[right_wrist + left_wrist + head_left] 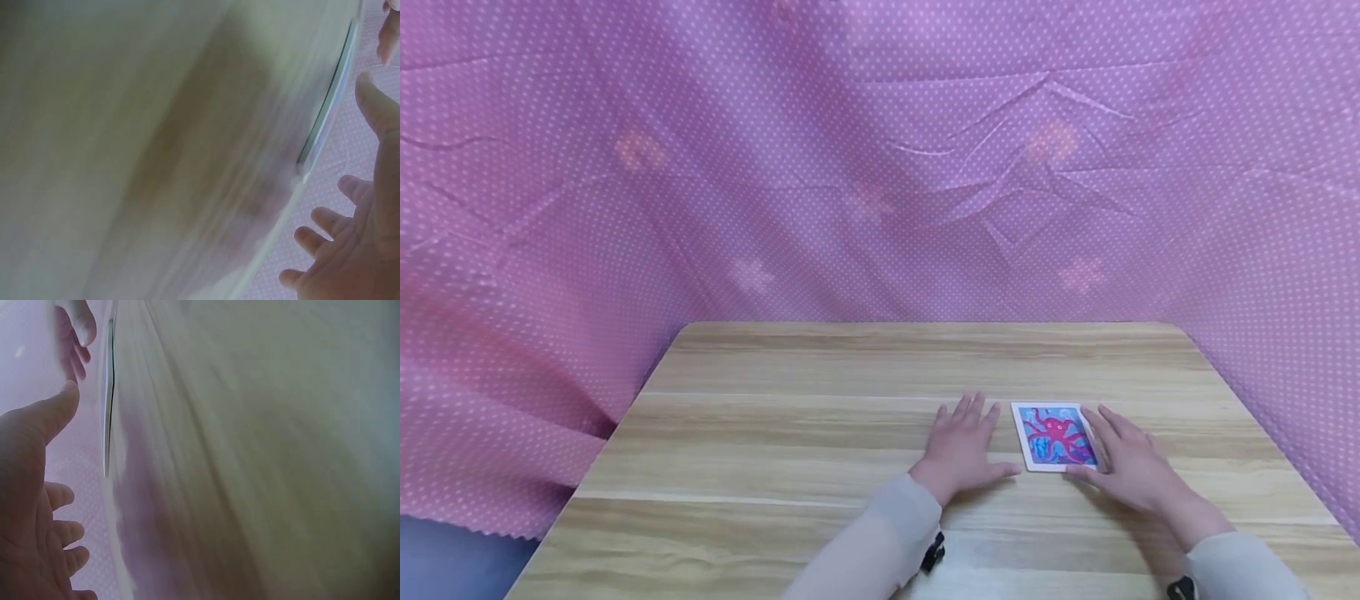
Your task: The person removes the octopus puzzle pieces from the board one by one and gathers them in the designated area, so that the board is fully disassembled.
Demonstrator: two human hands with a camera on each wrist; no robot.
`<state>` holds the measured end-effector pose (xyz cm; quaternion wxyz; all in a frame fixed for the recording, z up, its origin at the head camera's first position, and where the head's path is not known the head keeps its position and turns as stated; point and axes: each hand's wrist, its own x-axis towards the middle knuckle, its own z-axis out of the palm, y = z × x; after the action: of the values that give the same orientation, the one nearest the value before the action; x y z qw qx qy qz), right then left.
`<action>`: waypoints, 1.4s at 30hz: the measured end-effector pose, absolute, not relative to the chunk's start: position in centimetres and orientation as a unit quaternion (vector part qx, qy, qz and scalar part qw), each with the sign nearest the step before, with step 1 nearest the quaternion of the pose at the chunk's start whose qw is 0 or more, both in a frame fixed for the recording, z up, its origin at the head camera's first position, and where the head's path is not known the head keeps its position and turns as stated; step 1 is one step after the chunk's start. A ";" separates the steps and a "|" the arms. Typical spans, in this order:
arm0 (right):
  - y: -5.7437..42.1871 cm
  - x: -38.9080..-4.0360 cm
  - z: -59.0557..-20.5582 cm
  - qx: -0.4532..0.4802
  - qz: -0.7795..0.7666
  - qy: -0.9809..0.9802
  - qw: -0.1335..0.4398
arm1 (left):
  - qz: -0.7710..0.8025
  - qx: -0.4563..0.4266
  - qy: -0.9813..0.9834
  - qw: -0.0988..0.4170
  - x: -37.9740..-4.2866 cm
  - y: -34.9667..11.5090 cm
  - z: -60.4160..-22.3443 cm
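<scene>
"Hands first: how do they stand?"

"Left hand (958,450), low and right of centre in the head view, is spread wide, fingers straight and parted, holding nothing. The right hand (1135,471), at the lower right, is also wide, thumb well apart from the fingers, and grips nothing."

"And what sits between them?"

"A flat, squarish, white-bordered panel with a pinkish-red octopus on blue (1054,433). It lies picture side up on the pale wood-grain table (760,450), in the lower right part of the frame. The left thumb is just beside its lower-left corner. The right hand overlaps its right edge in that view; whether it touches there, I cannot tell."

"Do the wrist views help?"

"Somewhat. Each shows the panel's thin edge nearly side-on, upper left in one, upper right in the other, with the near thumb apart from it."

"So how far along is this?"

"My judgement: the panel is down flat with its picture showing, so that much is done. No hold is taken yet; lifting or turning is undone. Whether this is nearer start or finish, these views do not settle."
</scene>
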<state>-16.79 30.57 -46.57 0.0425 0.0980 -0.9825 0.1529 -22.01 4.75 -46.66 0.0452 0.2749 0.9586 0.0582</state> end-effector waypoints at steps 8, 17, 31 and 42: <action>31.3 -17.0 -46.8 0.109 0.147 -0.982 0.037 | 0.053 0.287 0.954 0.072 -22.2 6.9 -47.4; 31.2 -17.2 -46.8 0.099 0.154 -0.983 0.003 | 0.036 0.288 0.953 0.085 -22.0 7.7 -46.5; 30.5 -17.3 -46.7 0.120 0.147 -0.981 0.022 | 0.015 0.305 0.947 0.096 -23.0 7.7 -46.8; 27.5 -17.9 -46.4 0.121 0.138 -0.983 0.020 | 0.020 0.320 0.940 0.114 -23.9 4.6 -46.6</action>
<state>-17.88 27.50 -46.37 0.0196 0.1212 -0.9828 0.1381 -23.88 4.57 -46.65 0.1141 0.3205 0.9401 0.0202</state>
